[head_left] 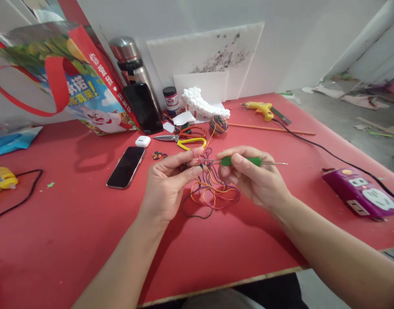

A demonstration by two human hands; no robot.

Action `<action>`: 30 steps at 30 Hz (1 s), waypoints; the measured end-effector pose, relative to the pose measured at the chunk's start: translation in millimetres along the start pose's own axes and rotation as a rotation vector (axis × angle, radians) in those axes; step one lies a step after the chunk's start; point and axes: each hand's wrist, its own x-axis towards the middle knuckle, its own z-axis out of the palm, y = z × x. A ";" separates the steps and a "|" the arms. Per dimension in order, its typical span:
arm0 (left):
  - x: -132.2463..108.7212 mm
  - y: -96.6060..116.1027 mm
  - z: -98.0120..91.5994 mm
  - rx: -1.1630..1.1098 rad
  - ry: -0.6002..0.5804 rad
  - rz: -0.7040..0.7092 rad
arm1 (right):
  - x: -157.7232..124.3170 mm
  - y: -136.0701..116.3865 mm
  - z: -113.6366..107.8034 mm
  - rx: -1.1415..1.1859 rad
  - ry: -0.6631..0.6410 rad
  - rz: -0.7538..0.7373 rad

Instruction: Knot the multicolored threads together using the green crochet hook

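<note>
My left hand (171, 184) pinches a small bit of multicoloured yarn between thumb and fingers. In my right hand (258, 176) is a crochet hook with a green handle (255, 162), held level, its thin metal tip reaching to the yarn at my left fingertips. Loose loops of orange, pink and dark yarn (216, 195) hang and lie between and below both hands. A strand runs up to a ball of multicoloured yarn (218, 125) behind them. The exact stitch at the hook's tip is too small to make out.
Scissors (180, 139), a white earphone case (143, 141) and a phone (126, 167) lie beyond my left hand. Behind stand a bag (103, 107), a flask (135, 64) and another phone (143, 107). Rightward are a yellow glue gun (259, 109), its cable and a purple power box (361, 193).
</note>
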 end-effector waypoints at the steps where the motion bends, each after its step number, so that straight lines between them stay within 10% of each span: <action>1: 0.0 -1.1 1.2 0.009 0.024 0.022 | -0.2 2.4 2.1 0.021 0.011 0.009; 30: 2.9 -10.5 -2.3 0.162 0.017 0.187 | -2.9 4.3 5.2 0.126 0.024 0.057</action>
